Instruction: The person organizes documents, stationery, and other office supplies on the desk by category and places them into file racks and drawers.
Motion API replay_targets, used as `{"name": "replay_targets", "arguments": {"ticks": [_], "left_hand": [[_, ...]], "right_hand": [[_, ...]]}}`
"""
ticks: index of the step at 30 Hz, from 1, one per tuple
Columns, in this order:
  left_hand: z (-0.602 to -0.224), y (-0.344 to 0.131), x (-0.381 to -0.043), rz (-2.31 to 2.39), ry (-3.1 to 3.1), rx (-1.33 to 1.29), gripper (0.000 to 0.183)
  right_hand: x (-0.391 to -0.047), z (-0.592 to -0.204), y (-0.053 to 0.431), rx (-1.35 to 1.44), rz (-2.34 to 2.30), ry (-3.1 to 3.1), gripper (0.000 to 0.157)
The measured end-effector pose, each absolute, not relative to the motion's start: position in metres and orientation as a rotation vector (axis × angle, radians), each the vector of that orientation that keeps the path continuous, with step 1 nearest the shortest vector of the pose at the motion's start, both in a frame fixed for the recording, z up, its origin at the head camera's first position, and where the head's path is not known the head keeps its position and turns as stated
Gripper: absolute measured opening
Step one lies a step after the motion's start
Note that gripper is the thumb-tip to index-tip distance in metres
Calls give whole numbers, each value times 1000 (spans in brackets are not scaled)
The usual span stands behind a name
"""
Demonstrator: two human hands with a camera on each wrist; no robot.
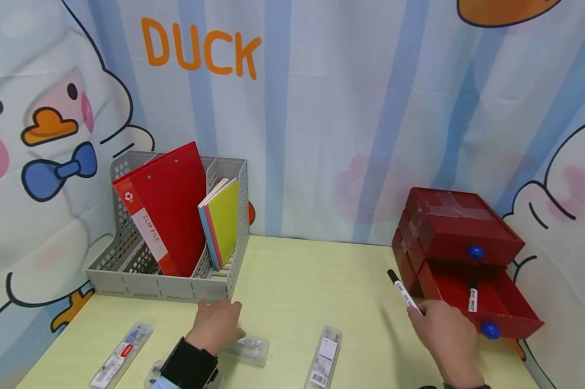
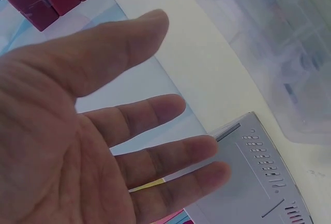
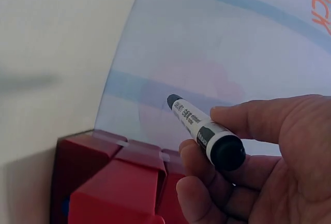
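Note:
My right hand [image 1: 443,329] pinches a black-and-white marker [image 3: 199,123] between thumb and fingers, its length slanting up to the left in the head view. Beside that hand, the lower drawer [image 1: 520,313] of a red drawer box [image 1: 467,219] is pulled out. Another marker [image 1: 473,300] lies inside it. My left hand [image 1: 216,327] hovers near a clear plastic case [image 1: 255,351] and partly covers it. In the left wrist view its fingers [image 2: 170,149] are extended and hold nothing.
A grey organizer [image 1: 166,294] at the back left holds a red clip file [image 1: 175,216] and several notebooks [image 1: 224,221]. Other clear cases lie along the front: a long case [image 1: 122,356] at left and a labelled case [image 1: 323,356] near the middle. A duck-print curtain [image 1: 321,119] hangs behind.

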State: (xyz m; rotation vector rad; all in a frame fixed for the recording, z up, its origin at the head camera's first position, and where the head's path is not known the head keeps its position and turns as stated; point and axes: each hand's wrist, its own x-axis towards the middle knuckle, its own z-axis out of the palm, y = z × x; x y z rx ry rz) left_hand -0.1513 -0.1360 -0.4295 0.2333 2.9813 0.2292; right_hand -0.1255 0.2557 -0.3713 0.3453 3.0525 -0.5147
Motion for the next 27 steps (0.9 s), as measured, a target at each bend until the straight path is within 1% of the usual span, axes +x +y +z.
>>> {"name": "replay_targets", "arguments": {"ticks": [5,14,22,27], "left_hand": [[-429,-137,-151,226,2981,234,47],[-428,-137,-149,226,2992,228,48],[-429,-139,-148,240,2987,227,48],[-430,-140,-148,245,2982,228,47]], "right_hand": [[-127,-361,269,483,-480,3040,37],[-128,-350,300,564,-447,3046,42],[-143,-348,317,666,-380,3057,34],[-155,-353,326,646,-361,3087,34]]}}
